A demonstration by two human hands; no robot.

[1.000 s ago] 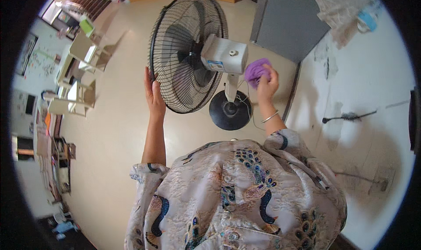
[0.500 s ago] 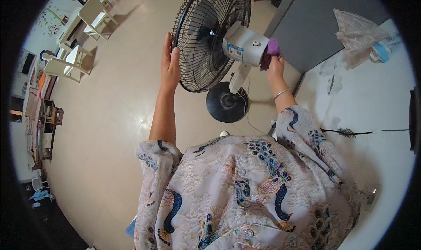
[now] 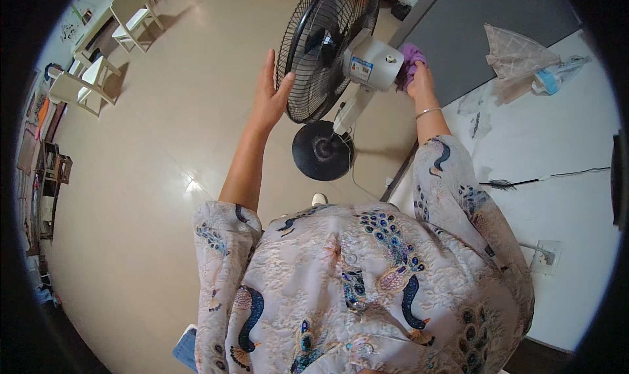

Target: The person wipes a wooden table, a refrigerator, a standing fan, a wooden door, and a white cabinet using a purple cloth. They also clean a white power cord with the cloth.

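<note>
A standing fan is in front of me, its black wire grille (image 3: 308, 53) facing away to the left. Behind the grille sits a pale grey motor housing (image 3: 383, 62) with a blue and white label, on a neck above a round black base (image 3: 322, 151). My left hand (image 3: 270, 98) is open, thumb and fingers apart, beside the grille's left rim; whether it touches is unclear. Closed on a purple cloth (image 3: 411, 60), my right hand (image 3: 421, 82) presses it against the back end of the housing. Part of the cloth is hidden by that hand.
A grey door-like panel (image 3: 485, 26) and a white wall (image 3: 563, 177) stand at the right, with a mesh bag (image 3: 517, 56) hanging there. A plug sits in a wall socket (image 3: 546, 257). Cream chairs (image 3: 85, 85) stand far left. The fan's cord trails over the floor.
The view has shifted. The fan's head appears further right and its base further left. My right hand keeps the cloth at the housing's back; my left hand stays by the grille.
</note>
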